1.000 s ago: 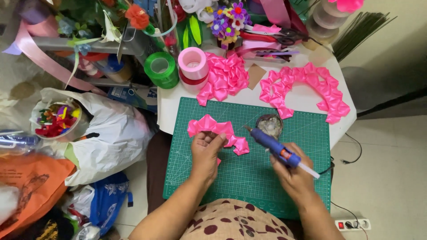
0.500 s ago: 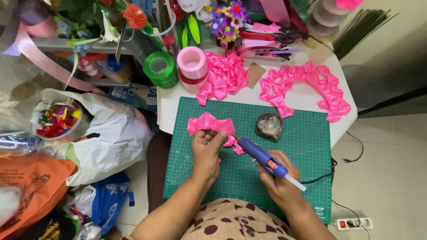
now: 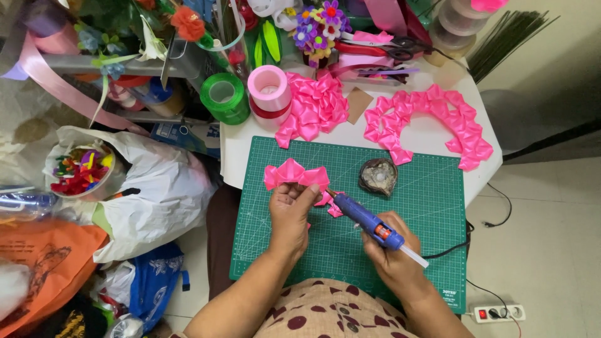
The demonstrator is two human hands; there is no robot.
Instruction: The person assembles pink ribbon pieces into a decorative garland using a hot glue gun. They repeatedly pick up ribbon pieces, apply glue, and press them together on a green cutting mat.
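Left hand closed on a pink ribbon piece, fingers pinched on its lower edge, piece held just above the green cutting mat. Long axis of the piece roughly left to right across the view, 3 or so folded points showing, all aimed away from the body.

Right hand wrapped around a blue glue gun, grip firm, trigger finger position not discernible. Gun's long axis diagonal: nozzle up and to the left, clear glue stick trailing down and to the right past the wrist. Nozzle tip just beside the left fingertips, at the lower right corner of the held piece; contact between tip and ribbon not discernible, nor any glue bead.

Key relation: ribbon piece lying up and left of the gun, directly along the nozzle's line. Left hand the nearer, already on the piece; right hand set back along the gun's length. A small loose pink scrap under the nozzle, on the mat.

Elsewhere: dark heart-shaped dish on the mat, near the gun's right side, apart from both hands. Curved row of finished pink pieces on the white table, well apart. Pink ribbon roll and green ribbon roll at the far left edge.
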